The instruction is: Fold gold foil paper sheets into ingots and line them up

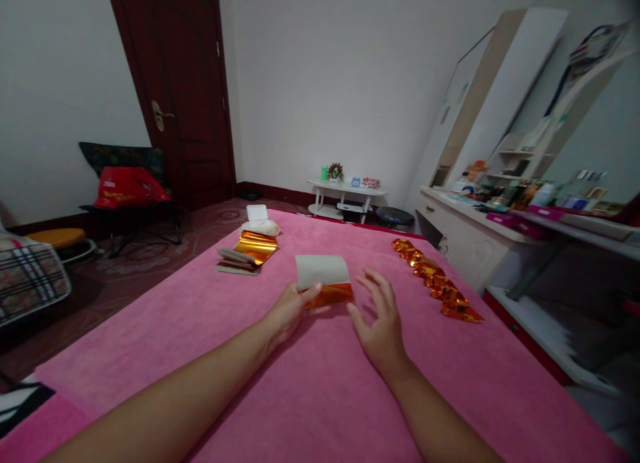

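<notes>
Bare forearms (220, 383) of mine reach in over the soft, short-napped pink cloth (300, 396). With my left hand (290, 311) I grip the near left corner of a thin sheet (323, 271), thumb on top, out in front of me at the middle of the cloth. Most of what shows is matt, pale grey and slightly curved; along the near edge runs a glossy orange-gold strip. My right hand (383, 321) holds nothing, its fingers spread and loosely bent beside the sheet's right edge; whether the thumb touches that edge I cannot tell.

Over to the left lie grey-backed folded sheets (236, 261) in a loose stack, next to a smooth, mirror-bright gold sheet (259, 245). Just beyond it sits a pale, rounded bundle (261, 228). On the right, crinkled, shiny foil pieces (434, 276) form a slanting row, the nearest one tapering to a point.
</notes>
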The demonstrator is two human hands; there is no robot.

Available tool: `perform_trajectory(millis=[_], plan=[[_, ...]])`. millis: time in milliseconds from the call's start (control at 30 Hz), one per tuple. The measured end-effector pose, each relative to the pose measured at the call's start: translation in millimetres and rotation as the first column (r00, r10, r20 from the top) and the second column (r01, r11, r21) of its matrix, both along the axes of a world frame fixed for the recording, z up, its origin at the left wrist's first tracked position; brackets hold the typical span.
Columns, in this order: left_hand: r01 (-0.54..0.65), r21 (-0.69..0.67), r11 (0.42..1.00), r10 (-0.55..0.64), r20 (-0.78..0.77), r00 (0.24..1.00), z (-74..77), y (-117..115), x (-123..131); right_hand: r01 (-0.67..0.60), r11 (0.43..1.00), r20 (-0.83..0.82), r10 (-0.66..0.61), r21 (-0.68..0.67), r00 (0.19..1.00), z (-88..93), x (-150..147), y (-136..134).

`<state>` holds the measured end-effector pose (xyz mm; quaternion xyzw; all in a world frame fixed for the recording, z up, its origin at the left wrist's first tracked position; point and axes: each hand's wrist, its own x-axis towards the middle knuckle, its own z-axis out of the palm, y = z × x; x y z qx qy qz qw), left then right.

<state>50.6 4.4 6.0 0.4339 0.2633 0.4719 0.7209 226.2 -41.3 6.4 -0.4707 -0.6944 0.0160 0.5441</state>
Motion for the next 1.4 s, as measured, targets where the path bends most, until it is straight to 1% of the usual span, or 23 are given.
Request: perform_trajectory(millis=[33, 67, 133, 200, 233, 267, 333, 400, 467, 500, 567, 633, 700, 767, 833, 933, 1033, 1167, 1233, 1400], plan=[[-0.015, 0.02, 1.0, 0.015, 0.008, 1.0, -3.0, 0, 0, -0.031, 0.996, -0.115, 0.021, -0.081, 0.993, -2.5, 0, 2], [-0.032, 0.045, 0.998, 0.032, 0.008, 0.999, -5.4, 0, 0, -0.088, 0.982, -0.223, 0.05, -0.165, 0.974, -5.1, 0, 4], [-0.075, 0.111, 0.991, 0.077, -0.016, 0.997, -8.7, -1, 1, -0.226, 0.928, -0.373, 0.106, -0.295, 0.922, -9.8, 0, 8], [-0.103, 0.173, 0.979, 0.115, -0.058, 0.992, -10.5, -2, 2, -0.305, 0.88, -0.408, 0.144, -0.364, 0.902, -13.1, 0, 10], [-0.108, 0.196, 0.975, 0.125, -0.078, 0.989, -10.9, -2, 2, -0.316, 0.872, -0.4, 0.155, -0.374, 0.903, -14.2, -1, 10], [-0.106, 0.21, 0.972, 0.128, -0.093, 0.987, -11.1, -3, 3, -0.311, 0.875, -0.394, 0.156, -0.37, 0.906, -15.1, -1, 10], [-0.093, 0.216, 0.972, 0.119, -0.106, 0.987, -10.8, -3, 4, -0.266, 0.905, -0.403, 0.119, -0.333, 0.908, -15.8, -2, 10], [-0.092, 0.207, 0.974, 0.118, -0.115, 0.986, -10.3, -4, 4, -0.181, 0.943, -0.414, 0.051, -0.281, 0.909, -15.0, -3, 9], [-0.1, 0.206, 0.974, 0.127, -0.125, 0.984, -10.3, -4, 5, -0.102, 0.968, -0.384, 0.007, -0.228, 0.923, -12.9, -3, 7], [-0.103, 0.209, 0.972, 0.132, -0.13, 0.983, -10.5, -4, 5, -0.088, 0.975, -0.352, 0.011, -0.204, 0.936, -11.6, -4, 7], [-0.105, 0.216, 0.971, 0.135, -0.132, 0.982, -11.4, -4, 5, -0.102, 0.98, -0.301, 0.046, -0.172, 0.952, -9.6, -3, 6], [-0.102, 0.217, 0.971, 0.133, -0.134, 0.982, -12.0, -5, 5, -0.138, 0.972, -0.327, 0.07, -0.189, 0.942, -9.4, -3, 7], [-0.101, 0.211, 0.972, 0.133, -0.142, 0.981, -11.4, -6, 6, -0.187, 0.953, -0.427, 0.069, -0.24, 0.902, -10.7, -3, 8], [-0.106, 0.206, 0.973, 0.138, -0.146, 0.98, -9.6, -8, 6, -0.242, 0.929, -0.534, 0.058, -0.281, 0.843, -12.5, -3, 9], [-0.116, 0.208, 0.971, 0.148, -0.143, 0.979, -7.0, -9, 7, -0.27, 0.917, -0.616, 0.035, -0.293, 0.787, -14.0, -4, 10], [-0.113, 0.201, 0.973, 0.141, -0.127, 0.982, -4.5, -10, 7, -0.254, 0.926, -0.686, -0.007, -0.279, 0.728, -15.4, -4, 11], [-0.086, 0.168, 0.982, 0.106, -0.111, 0.988, -5.7, -9, 7, -0.235, 0.937, -0.738, -0.034, -0.258, 0.674, -16.4, -2, 12], [-0.035, 0.139, 0.99, 0.045, -0.067, 0.997, -10.3, -7, 4, -0.307, 0.93, -0.847, -0.007, -0.2, 0.531, -15.5, 5, 14], [-0.042, 0.132, 0.99, 0.049, -0.051, 0.997, -11.7, -6, 3, -0.337, 0.925, -0.879, 0.01, -0.173, 0.478, -14.3, 8, 16], [-0.088, 0.113, 0.99, 0.094, -0.048, 0.994, -12.4, -6, 2, -0.374, 0.909, -0.88, 0.018, -0.182, 0.474, -12.7, 11, 17]])
